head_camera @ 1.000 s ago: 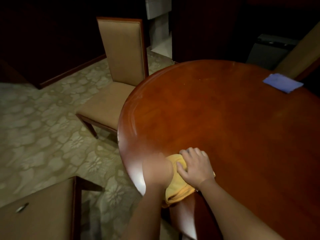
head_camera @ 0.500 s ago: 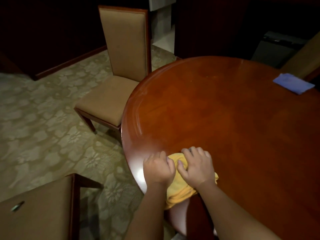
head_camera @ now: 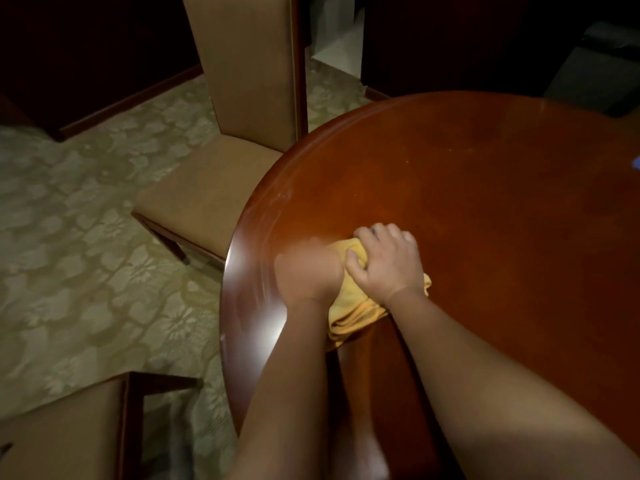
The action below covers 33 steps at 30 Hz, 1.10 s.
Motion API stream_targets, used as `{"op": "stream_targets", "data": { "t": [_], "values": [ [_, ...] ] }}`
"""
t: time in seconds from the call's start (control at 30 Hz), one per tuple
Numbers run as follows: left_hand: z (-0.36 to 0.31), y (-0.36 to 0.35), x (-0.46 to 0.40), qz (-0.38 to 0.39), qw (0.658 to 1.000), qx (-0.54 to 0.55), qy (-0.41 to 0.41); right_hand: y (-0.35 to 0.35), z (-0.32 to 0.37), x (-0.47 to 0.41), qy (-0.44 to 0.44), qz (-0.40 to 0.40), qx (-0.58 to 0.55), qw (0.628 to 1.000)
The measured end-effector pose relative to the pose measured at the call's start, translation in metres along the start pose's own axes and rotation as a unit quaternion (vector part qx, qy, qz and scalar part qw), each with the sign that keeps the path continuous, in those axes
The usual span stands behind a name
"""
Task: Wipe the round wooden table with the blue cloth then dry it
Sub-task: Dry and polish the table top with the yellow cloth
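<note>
Both hands — left hand (head_camera: pixel 306 271) blurred, right hand (head_camera: pixel 388 263) fingers curled — grip a yellow cloth (head_camera: pixel 353 311) on the tabletop (head_camera: pixel 485 202), tan chair (head_camera: pixel 221 188) alongside.

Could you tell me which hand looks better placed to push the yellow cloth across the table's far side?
Probably the right hand: its grip bunches the yellow cloth, while the blurred left hand sits nearer the round wooden table's edge.

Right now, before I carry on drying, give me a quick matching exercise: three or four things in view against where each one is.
Things:
1. yellow cloth
2. right hand
3. tan upholstered chair
4. round wooden table

Places:
A. standing on the carpet, left of the table
B. bunched near the table's left edge
C. under both forearms
D. gripping the cloth

Pairs: 1-B, 2-D, 3-A, 4-C
</note>
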<state>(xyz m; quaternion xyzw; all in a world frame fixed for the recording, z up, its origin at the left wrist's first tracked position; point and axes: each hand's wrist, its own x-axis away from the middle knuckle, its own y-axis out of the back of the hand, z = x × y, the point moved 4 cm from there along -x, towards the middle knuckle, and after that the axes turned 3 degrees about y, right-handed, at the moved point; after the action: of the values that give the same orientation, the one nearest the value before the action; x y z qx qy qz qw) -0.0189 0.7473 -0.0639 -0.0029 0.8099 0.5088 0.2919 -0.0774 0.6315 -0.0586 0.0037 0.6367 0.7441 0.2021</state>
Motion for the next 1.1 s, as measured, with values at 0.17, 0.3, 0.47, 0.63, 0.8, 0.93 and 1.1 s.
{"op": "stream_targets", "data": {
  "t": [0.17,0.3,0.47,0.63,0.8,0.93,1.1],
  "values": [
    [0.000,-0.011,-0.019,0.015,1.000,-0.003,0.017,-0.006,-0.005,-0.024,0.016,0.006,0.003,1.000],
    [-0.001,0.006,0.002,0.020,0.999,-0.025,0.018,0.001,0.001,-0.002,0.032,0.022,0.007,0.999],
    [0.003,0.043,0.063,0.034,0.999,-0.016,0.008,0.014,0.019,0.066,0.034,0.031,-0.001,0.999],
    [0.015,0.085,0.130,0.056,0.998,-0.017,0.026,0.028,0.050,0.136,0.039,0.038,-0.003,0.998],
    [0.027,0.119,0.177,0.078,0.996,-0.032,0.040,0.038,0.080,0.192,0.032,0.031,0.004,0.999],
    [0.040,0.134,0.200,0.081,0.995,-0.033,0.042,0.042,0.099,0.217,0.020,0.032,0.013,0.999],
    [0.045,0.137,0.202,0.063,0.997,-0.026,0.036,0.037,0.105,0.217,0.025,0.027,0.022,0.999]
  ]
}}
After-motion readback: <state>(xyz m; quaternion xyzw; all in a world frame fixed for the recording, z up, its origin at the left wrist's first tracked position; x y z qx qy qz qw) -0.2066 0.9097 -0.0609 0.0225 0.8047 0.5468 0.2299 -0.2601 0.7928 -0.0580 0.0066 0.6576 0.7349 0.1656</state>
